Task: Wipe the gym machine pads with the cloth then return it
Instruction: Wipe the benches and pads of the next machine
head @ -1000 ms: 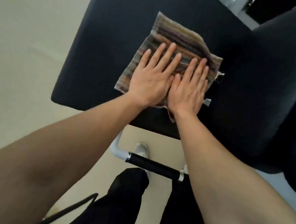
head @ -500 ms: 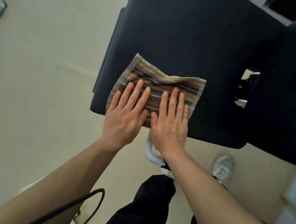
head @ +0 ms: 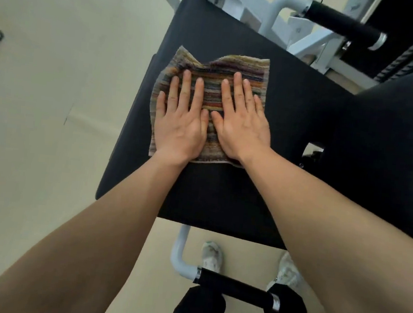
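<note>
A striped multicolour cloth point(head: 234, 67) lies spread on the black seat pad point(head: 221, 198) of the gym machine, in the pad's far left half. My left hand point(head: 180, 126) and my right hand point(head: 241, 124) lie side by side on it, palms down and fingers stretched flat, pressing it against the pad. The cloth's far edge is rumpled just beyond my fingertips. A second black pad point(head: 389, 153) rises at the right, with a small gap between the two.
White machine frame point(head: 272, 16) and a black-gripped handle point(head: 339, 20) stand beyond the pad. Another black-gripped handle point(head: 235, 288) on a white tube sits below the pad's near edge, by my shoes point(head: 212, 256) and dark trousers. Beige floor point(head: 53, 116) is at the left.
Both hands slid the cloth from the pad's right part down to its near left edge, then pushed it away from me toward the pad's far half. The view shifted too.
</note>
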